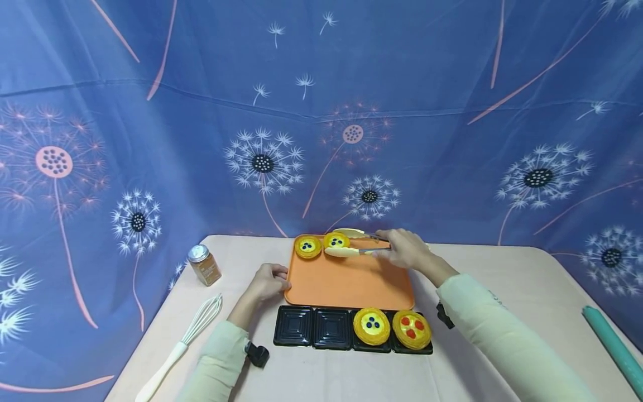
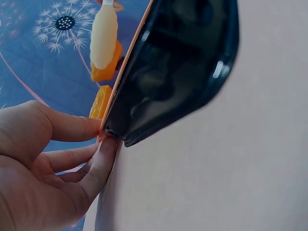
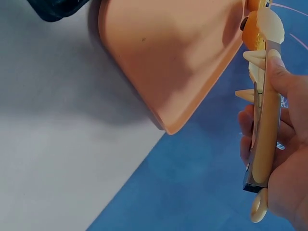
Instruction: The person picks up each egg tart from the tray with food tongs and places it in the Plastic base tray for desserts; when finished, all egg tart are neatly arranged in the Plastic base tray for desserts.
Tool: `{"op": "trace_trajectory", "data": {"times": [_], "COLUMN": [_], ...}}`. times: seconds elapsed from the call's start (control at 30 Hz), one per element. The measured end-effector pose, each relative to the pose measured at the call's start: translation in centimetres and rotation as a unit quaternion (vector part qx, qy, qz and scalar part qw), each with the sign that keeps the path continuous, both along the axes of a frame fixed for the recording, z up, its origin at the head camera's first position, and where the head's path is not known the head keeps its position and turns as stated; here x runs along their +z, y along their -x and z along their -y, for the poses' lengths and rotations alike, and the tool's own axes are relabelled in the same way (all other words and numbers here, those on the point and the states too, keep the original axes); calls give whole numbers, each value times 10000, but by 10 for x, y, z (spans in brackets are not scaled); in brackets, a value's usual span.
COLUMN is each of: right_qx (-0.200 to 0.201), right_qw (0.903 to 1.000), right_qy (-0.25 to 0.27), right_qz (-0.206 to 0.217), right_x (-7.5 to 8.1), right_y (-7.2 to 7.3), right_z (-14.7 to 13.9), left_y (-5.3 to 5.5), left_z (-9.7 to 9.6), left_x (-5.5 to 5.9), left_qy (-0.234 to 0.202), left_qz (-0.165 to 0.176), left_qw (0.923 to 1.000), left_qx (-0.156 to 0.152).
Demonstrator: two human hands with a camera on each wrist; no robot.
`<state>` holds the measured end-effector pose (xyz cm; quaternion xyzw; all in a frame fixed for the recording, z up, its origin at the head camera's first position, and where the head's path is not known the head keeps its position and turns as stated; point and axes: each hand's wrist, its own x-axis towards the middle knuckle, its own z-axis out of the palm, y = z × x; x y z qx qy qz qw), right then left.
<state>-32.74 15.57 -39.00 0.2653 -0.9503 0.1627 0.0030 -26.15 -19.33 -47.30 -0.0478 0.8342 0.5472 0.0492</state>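
Observation:
My left hand (image 1: 268, 281) pinches the left edge of an orange tray (image 1: 346, 285), thumb above and fingers beneath in the left wrist view. In my right hand (image 1: 404, 248) are tongs (image 3: 267, 139) with cream-coloured tips. Those tips lie on either side of an egg tart (image 1: 335, 240) topped with blueberries, at the tray's back; whether they squeeze it I cannot tell. Just left of it sits another blueberry tart (image 1: 308, 247). In front of the tray, a black compartment tray (image 1: 293, 325) carries a blueberry tart (image 1: 372, 326) and, at its right end, a strawberry-topped tart (image 1: 412, 329).
A spice jar (image 1: 204, 265) with a silver lid stands at the back left. Nearer lies a white-handled whisk (image 1: 188, 335). A teal roll (image 1: 613, 352) lies along the right table edge. Behind the table hangs a blue dandelion-print cloth (image 1: 311, 156).

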Motion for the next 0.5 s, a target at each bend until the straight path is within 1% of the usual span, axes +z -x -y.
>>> {"op": "trace_trajectory", "data": {"times": [0.2, 0.33, 0.5], "right_qx": [56, 186, 401], "right_qw": [10000, 9996, 9981], "right_qy": [-75, -1, 121], "right_qz": [-8, -194, -442], "right_x": [10, 20, 33], "right_y": [-5, -12, -26], "right_z": [-2, -7, -15], "left_y": [-1, -1, -1], "left_z": [1, 1, 0], "left_x": [-2, -3, -3], "left_qy": [56, 0, -21], "left_qz": [-11, -60, -81], "left_qw": [10000, 10000, 10000], "left_qx": [2, -3, -7]}}
